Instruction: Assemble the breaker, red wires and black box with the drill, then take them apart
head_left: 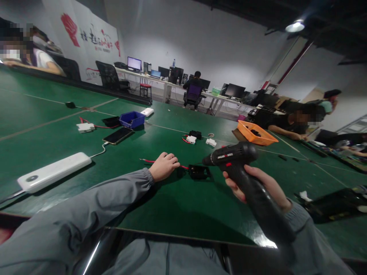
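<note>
My left hand rests on the green table with its fingers curled over a red wire, which shows on both sides of the hand. That wire runs to a small open black box lying in front of me. In my right hand is a black power drill, gripped by its handle. The drill points left, and its thin bit reaches over the box's upper edge; whether it touches is unclear. Beyond the box lie a white connector block with red wire, a black part and another white block.
On the left are a white power strip, a phone, a blue bin and a white block. An orange basket stands at the back right, near a seated person. A dark object lies far right.
</note>
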The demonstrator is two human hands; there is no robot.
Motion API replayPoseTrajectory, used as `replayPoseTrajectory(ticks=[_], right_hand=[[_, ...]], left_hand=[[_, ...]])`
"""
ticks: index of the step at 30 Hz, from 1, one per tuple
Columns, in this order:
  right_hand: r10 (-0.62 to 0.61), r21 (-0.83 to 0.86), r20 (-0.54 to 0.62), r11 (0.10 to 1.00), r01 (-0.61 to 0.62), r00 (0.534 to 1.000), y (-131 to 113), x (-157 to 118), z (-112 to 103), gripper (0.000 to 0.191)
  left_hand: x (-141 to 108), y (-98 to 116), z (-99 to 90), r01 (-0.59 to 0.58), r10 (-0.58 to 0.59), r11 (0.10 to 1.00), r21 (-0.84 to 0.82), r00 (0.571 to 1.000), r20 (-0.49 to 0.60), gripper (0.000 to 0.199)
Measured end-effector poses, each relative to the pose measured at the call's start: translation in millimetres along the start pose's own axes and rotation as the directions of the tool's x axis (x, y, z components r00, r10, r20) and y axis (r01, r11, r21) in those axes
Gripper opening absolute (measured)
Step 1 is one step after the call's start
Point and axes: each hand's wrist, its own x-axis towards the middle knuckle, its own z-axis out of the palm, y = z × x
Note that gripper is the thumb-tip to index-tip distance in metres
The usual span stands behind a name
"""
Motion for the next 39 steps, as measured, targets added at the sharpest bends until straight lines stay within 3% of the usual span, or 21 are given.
replayPoseTrajectory(ticks=[5,9,12,14,16,19,32,39], right_hand=[[-0.223,-0.131,-0.148,0.97,0.204,0.964,7.9,17.2,-27.3,0.041],[-0.354,-0.49,-0.273,0.851,0.187,0.895,26.8,58.3,-60.2,0.041],[-0.455,-0.735,-0.363,0.677,0.05,0.813,44.6,90.9,-91.0,0.041],[-0.437,-0.805,-0.441,0.579,-0.13,0.784,54.9,105.3,-111.7,0.044],[-0.379,-0.826,-0.499,0.479,-0.296,0.779,62.3,111.6,-129.4,0.05],[-0.318,-0.83,-0.53,0.384,-0.404,0.786,67.6,110.7,-146.5,0.055],[-0.24,-0.824,-0.555,0.291,-0.487,0.796,70.9,111.4,-152.7,0.068],[-0.262,-0.804,-0.577,0.353,-0.479,0.774,65.4,120.5,-144.7,0.074]], left_hand=[[-0.4,0.0,-2.3,-0.013,0.013,1.0,-0.011,1.0,0.016,0.018],[0.8,1.6,-4.6,0.005,-0.005,1.0,0.0,0.999,0.035,0.021],[1.7,3.2,-6.1,0.006,-0.007,1.0,0.015,0.999,0.031,0.023],[2.2,4.2,-7.0,0.006,-0.006,1.0,0.026,1.0,0.024,0.024],[2.7,5.0,-7.6,0.004,-0.004,0.999,0.035,1.0,0.014,0.025],[3.6,5.7,-7.7,-0.009,0.009,0.999,0.037,1.0,-0.006,0.026],[4.2,6.1,-7.7,-0.017,0.017,0.999,0.045,1.0,-0.01,0.026],[3.9,5.1,-6.1,-0.009,0.009,0.999,0.043,1.0,0.01,0.025]])
